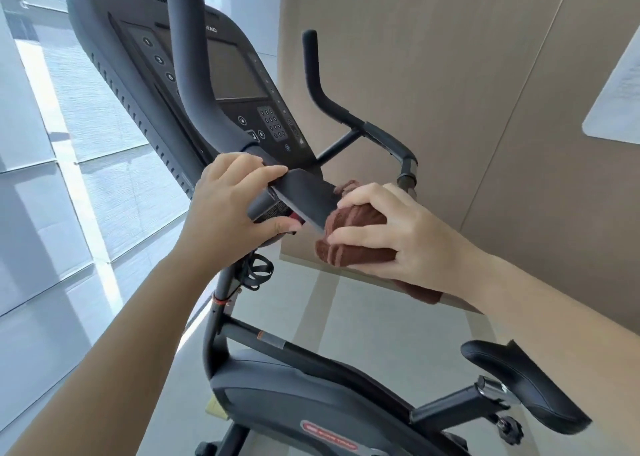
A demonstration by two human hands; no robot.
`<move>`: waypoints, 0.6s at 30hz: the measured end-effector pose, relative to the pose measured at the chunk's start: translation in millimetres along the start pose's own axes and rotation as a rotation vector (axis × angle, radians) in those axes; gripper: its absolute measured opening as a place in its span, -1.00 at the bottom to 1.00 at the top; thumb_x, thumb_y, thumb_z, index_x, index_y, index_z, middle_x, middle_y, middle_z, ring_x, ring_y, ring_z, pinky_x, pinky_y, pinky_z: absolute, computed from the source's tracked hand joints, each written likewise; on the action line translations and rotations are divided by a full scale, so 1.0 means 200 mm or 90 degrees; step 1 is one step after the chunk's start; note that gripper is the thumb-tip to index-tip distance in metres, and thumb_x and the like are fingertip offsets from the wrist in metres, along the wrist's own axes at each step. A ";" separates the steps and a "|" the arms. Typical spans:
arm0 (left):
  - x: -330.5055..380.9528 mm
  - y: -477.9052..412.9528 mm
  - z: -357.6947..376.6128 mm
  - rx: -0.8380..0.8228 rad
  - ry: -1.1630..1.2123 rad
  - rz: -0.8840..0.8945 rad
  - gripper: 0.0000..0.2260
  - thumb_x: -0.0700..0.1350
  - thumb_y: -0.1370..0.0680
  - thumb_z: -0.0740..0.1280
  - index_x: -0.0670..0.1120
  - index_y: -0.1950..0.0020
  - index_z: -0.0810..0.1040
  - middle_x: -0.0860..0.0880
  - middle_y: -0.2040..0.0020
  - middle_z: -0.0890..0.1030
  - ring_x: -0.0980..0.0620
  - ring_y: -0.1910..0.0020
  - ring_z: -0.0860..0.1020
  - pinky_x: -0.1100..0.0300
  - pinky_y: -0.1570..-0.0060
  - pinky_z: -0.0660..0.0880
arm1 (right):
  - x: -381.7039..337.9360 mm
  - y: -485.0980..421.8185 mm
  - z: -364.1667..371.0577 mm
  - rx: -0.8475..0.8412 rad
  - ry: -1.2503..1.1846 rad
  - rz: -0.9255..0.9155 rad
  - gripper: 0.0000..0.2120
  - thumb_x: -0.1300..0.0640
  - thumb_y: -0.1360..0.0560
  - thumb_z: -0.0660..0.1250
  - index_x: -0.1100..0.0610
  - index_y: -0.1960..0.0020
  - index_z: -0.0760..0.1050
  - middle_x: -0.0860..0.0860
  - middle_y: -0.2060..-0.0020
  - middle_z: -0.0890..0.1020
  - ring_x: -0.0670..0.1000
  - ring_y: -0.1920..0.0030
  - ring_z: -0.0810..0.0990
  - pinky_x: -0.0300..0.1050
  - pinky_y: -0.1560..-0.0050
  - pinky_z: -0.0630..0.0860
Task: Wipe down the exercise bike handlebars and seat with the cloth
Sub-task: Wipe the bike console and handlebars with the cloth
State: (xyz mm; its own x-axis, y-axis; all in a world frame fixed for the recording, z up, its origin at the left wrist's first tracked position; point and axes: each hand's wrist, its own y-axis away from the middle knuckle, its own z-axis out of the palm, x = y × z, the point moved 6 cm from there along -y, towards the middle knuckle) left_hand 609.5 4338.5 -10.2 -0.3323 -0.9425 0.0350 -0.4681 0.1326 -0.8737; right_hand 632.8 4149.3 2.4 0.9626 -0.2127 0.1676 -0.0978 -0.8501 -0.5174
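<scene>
Two hands work at the middle of one exercise bike (277, 379), and one brown cloth (349, 237) is the only rag in sight. Reaching up from the lower left with a bare forearm, the left hand (235, 209) is clamped around the grey pad at the centre of the handlebars (301, 196), its fingers over the top and its thumb underneath. Coming in from the right, the right hand (398, 237) lies palm-down with its fingers closed over the bunched cloth, pressing it against the pad's right end; one corner of the cloth hangs out below the wrist. These hands sit close together on the same pad without touching. Two curved bar ends rise from the handlebars: one thick bar (187, 57) crosses in front of the single console (221, 74), and a thinner one (322, 88) stands to the right against a tan wall (450, 74). One black seat (519, 383) sits at the lower right, well below both hands and away from the cloth. Pale floor (346, 317) shows beneath the frame.
</scene>
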 end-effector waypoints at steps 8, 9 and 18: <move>0.15 0.08 0.01 -0.007 -0.057 -0.085 -0.25 0.38 -0.39 0.20 -0.21 -0.27 0.47 -0.25 -0.21 0.45 -0.21 -0.21 0.37 -0.10 -0.19 0.31 | 0.19 0.34 0.01 0.022 -0.025 -0.049 -0.76 0.02 -0.50 0.28 -0.05 -0.16 0.48 0.02 -0.19 0.37 0.12 -0.15 0.39 -0.05 -0.25 0.36; 0.19 0.06 0.02 -0.023 -0.071 -0.055 -0.27 0.34 -0.37 0.25 -0.21 -0.27 0.47 -0.25 -0.24 0.44 -0.23 -0.26 0.35 -0.13 -0.22 0.30 | 0.22 0.36 0.01 0.019 -0.032 -0.050 -0.75 0.03 -0.49 0.29 -0.04 -0.16 0.48 0.02 -0.19 0.37 0.12 -0.15 0.40 -0.04 -0.25 0.37; 0.39 0.01 0.16 -0.053 -0.028 -0.056 -0.44 0.36 -0.40 0.23 -0.05 -0.17 0.47 -0.10 -0.16 0.54 -0.15 -0.32 0.35 -0.27 -0.16 0.34 | 0.60 0.63 -0.06 0.173 -0.155 0.187 -0.70 0.10 -0.40 0.40 0.03 -0.13 0.56 0.02 -0.12 0.46 0.03 -0.14 0.48 -0.22 -0.20 0.40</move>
State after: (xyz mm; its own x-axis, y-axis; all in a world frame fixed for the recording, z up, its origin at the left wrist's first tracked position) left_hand 608.7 4254.5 -26.0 -0.2521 -0.9638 0.0864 -0.5605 0.0727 -0.8249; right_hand 733.5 4010.9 -33.4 0.9383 -0.2795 -0.2038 -0.3371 -0.6065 -0.7201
